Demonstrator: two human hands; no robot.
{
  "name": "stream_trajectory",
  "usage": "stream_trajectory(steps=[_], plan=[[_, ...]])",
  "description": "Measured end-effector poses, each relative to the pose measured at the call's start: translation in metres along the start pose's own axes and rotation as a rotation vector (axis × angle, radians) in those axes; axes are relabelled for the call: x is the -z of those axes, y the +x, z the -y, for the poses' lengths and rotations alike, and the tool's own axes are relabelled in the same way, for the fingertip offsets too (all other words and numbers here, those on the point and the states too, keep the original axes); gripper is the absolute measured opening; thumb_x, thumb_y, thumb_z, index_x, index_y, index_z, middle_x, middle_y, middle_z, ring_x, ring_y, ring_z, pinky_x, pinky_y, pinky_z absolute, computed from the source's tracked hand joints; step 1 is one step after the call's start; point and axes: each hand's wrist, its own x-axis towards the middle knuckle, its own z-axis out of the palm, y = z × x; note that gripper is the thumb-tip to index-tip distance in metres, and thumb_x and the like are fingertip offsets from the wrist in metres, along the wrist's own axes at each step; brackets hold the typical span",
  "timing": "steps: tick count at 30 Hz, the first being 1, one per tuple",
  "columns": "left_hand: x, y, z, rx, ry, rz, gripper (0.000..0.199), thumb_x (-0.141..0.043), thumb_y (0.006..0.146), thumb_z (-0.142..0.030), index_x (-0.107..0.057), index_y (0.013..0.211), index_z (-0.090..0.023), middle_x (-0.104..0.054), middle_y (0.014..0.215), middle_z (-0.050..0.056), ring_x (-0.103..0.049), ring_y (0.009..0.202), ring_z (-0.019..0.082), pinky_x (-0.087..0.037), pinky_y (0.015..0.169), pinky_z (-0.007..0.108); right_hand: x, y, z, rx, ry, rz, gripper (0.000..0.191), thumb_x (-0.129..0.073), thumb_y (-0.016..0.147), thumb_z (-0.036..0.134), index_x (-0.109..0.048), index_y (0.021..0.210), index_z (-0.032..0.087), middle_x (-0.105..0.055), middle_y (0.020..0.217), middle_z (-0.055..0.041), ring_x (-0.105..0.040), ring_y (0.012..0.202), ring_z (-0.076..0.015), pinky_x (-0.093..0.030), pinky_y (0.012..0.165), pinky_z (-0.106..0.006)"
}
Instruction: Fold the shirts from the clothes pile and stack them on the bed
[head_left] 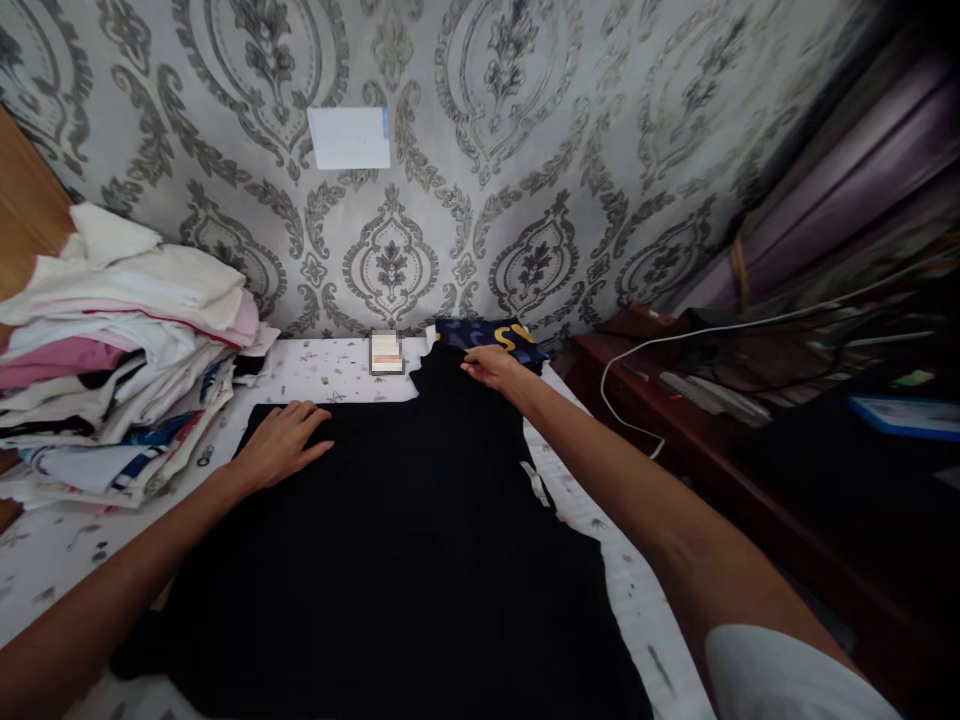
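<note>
A black T-shirt (405, 560) lies spread over a white patterned sheet, its neck side with a white label (536, 484) toward the right. My left hand (283, 440) rests on the shirt's far left part, fingers stretched out and slightly apart. At the far edge, my right hand (491, 368) pinches the black cloth near what looks like a sleeve. Just behind that hand is a folded dark blue cloth (517, 342) with yellow marks. A small pixelated card or box (387, 353) stands left of the sleeve.
Folded clothes (127, 360) form a tall pile at the left. The patterned wall (465, 230) rises behind the sheet (322, 372), with a white paper (350, 138) on it. To the right, a dark red wooden surface (626, 400) carries a white cable (606, 385) and clutter.
</note>
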Motion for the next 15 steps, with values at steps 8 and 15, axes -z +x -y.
stream_trajectory(steps=[8, 15], plan=[[0.020, 0.034, 0.045, 0.145, 0.134, 0.233, 0.035, -0.043, 0.081, -0.015, -0.063, 0.110, -0.020, -0.069, 0.114, 0.009, -0.063, 0.109, 0.027, -0.047, 0.087, 0.034, 0.005, 0.013, 0.029, 0.090, 0.273, 0.012, 0.025, -0.068, 0.085, 0.008, -0.049, 0.075, 0.020, -0.049, 0.059, 0.0074, -0.048, 0.049, -0.0051, -0.044, 0.047, -0.014], [0.013, 0.066, 0.090, 0.457, 0.008, 0.259, 0.045, -0.044, 0.085, -0.031, -0.062, 0.124, -0.017, -0.071, 0.118, 0.013, -0.067, 0.110, 0.029, -0.050, 0.085, 0.033, 0.009, 0.022, 0.029, 0.210, 0.360, -0.001, 0.017, -0.066, 0.083, 0.014, -0.050, 0.083, 0.022, -0.058, 0.073, 0.0055, -0.064, 0.071, -0.0096, -0.054, 0.073, -0.023]])
